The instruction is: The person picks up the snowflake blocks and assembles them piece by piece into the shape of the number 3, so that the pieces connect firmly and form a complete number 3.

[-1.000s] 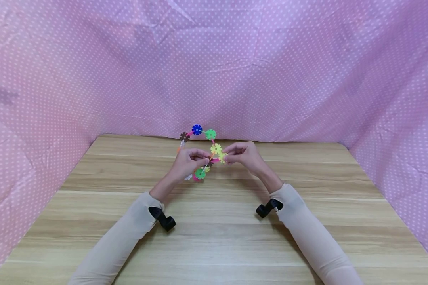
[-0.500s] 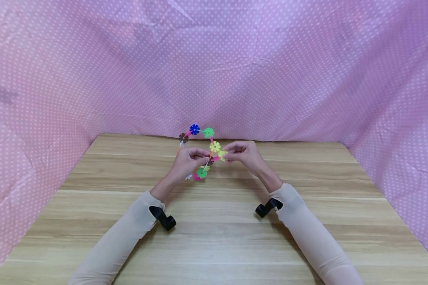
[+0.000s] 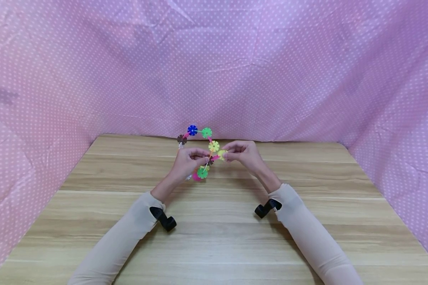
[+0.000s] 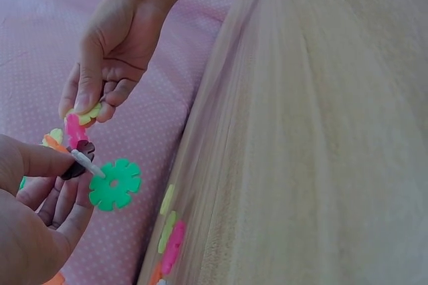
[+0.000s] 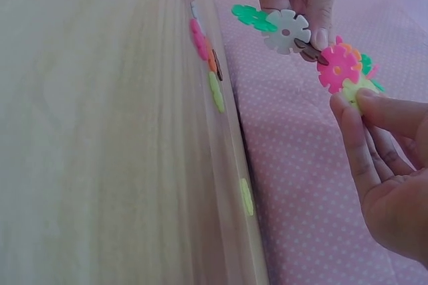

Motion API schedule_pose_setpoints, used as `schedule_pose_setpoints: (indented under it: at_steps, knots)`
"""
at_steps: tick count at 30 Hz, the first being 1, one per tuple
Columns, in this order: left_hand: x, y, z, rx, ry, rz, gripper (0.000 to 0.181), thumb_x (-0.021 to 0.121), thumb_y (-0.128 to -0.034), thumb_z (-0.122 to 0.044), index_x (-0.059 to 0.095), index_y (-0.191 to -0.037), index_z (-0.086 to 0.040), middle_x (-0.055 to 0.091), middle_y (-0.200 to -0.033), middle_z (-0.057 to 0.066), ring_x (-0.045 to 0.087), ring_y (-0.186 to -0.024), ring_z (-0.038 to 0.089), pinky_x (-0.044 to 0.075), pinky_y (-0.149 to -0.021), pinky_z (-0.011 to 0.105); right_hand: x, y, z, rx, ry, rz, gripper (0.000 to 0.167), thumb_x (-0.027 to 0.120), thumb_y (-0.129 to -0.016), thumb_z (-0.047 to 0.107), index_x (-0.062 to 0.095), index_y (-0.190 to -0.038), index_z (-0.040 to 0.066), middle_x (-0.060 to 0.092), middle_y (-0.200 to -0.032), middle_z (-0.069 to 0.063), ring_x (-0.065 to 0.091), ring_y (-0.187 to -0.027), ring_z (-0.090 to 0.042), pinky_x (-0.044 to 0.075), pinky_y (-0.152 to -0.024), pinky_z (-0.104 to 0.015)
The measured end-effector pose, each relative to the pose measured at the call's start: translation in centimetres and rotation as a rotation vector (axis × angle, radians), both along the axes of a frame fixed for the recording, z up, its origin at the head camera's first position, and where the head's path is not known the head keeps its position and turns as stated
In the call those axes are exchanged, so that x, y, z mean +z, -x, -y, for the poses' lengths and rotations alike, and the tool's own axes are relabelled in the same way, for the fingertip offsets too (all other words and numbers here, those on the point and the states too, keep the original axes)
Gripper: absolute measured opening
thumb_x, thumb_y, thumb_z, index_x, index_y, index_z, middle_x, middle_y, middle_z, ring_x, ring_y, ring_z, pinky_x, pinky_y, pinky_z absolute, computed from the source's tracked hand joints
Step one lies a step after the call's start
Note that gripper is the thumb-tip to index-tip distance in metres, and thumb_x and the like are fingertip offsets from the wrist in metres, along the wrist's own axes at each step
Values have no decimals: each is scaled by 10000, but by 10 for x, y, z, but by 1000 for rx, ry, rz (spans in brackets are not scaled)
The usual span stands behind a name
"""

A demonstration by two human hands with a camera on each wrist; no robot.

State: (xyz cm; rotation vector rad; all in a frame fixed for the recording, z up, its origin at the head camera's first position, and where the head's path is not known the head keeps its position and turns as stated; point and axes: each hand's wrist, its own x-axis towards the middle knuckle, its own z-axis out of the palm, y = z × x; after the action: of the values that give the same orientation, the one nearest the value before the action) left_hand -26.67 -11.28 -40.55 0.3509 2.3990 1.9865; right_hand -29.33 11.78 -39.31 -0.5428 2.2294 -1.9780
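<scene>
A: Grip status?
B: Left hand (image 3: 189, 163) is pinching the brown disc (image 5: 311, 51), right hand (image 3: 245, 155) is pinching the yellow disc (image 3: 221, 154); they're sitting apart.
A: Disc chain (image 3: 214, 149): where, which way?
B: I'm holding it over the wooden table (image 3: 214, 245)'s far part. Head view: long axis is curving. Pink disc (image 5: 331, 79) is running rightward from brown to yellow, white disc (image 5: 284, 41) is slanting down-left to the lower green disc (image 4: 123, 193), far branch (image 3: 207, 133) is arching up, then left through the blue disc (image 3: 191, 132).
</scene>
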Motion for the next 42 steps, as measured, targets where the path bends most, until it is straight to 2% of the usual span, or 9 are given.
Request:
schedule_pose_setpoints:
  at_steps: [5, 10, 15, 21, 24, 30, 34, 38, 42]
  knots:
    - [2, -2, -1, 10, 2, 8, 184, 736, -899, -1, 735, -1071, 62, 755, -998, 221, 675, -760, 129, 583, -671, 238, -1, 1, 1, -3, 4, -9, 271, 769, -851, -57, 693, -1101, -129, 771, -816, -65, 734, -688, -152, 599, -820, -581]
    - [4, -4, -2, -3, 27, -18, 164, 734, -898, 0, 741, -1050, 60, 757, -973, 211, 669, -748, 142, 572, -642, 234, -1, 1, 1, -2, -32, -20, 295, 784, -838, -50, 693, -1107, -134, 773, -847, -129, 736, -688, -172, 601, -811, -577]
    - [5, -5, -3, 3, 27, -33, 164, 736, -894, -1, 746, -1050, 49, 758, -963, 212, 672, -741, 156, 585, -649, 262, -1, 1, 2, -22, -12, -1, 290, 763, -852, -62, 682, -1118, -146, 770, -808, -55, 724, -670, -135, 579, -835, -619]
    - [1, -2, -3, 28, 13, -27, 186, 738, -891, 6, 738, -1070, 60, 757, -996, 217, 679, -756, 147, 587, -673, 243, -3, -1, 4, -55, 4, 7, 272, 742, -869, -73, 680, -1122, -150, 765, -777, 20, 717, -657, -106, 636, -774, -463]
    - [0, -2, -4, 42, 11, -26, 184, 740, -892, 0, 742, -1069, 51, 760, -993, 202, 676, -761, 136, 593, -688, 254, -3, -2, 4, -57, 14, -1, 261, 736, -871, -81, 682, -1118, -146, 765, -782, 24, 717, -658, -106, 640, -754, -433]
    - [1, -3, -6, 66, -4, -17, 197, 753, -894, -28, 744, -1078, 40, 758, -998, 196, 676, -760, 91, 607, -725, 262, -2, -1, 4, -57, 24, -15, 254, 727, -898, -43, 684, -1138, -113, 761, -818, 22, 720, -701, -127, 615, -815, -523]
    - [0, -3, -6, 72, -8, 31, 213, 757, -899, -45, 734, -1098, 29, 749, -1016, 176, 679, -788, 95, 617, -774, 283, -2, 0, 4, -70, 31, 4, 249, 732, -903, -22, 683, -1124, -126, 760, -837, -9, 725, -711, -132, 604, -839, -543]
    - [1, -2, -4, 35, 19, 83, 220, 766, -890, -49, 731, -1099, 10, 754, -998, 135, 684, -802, 134, 618, -775, 336, -1, 1, 4, -69, 11, 34, 252, 729, -897, -39, 673, -1114, -156, 762, -807, 18, 715, -685, -99, 602, -850, -543]
    - [9, 0, 7, -101, 132, 99, 216, 741, -902, -63, 732, -1106, 8, 757, -990, 127, 685, -819, 139, 616, -789, 345, -1, 2, 3, -45, -21, 72, 264, 738, -890, -34, 679, -1124, -142, 759, -783, 43, 722, -699, -108, 581, -891, -579]
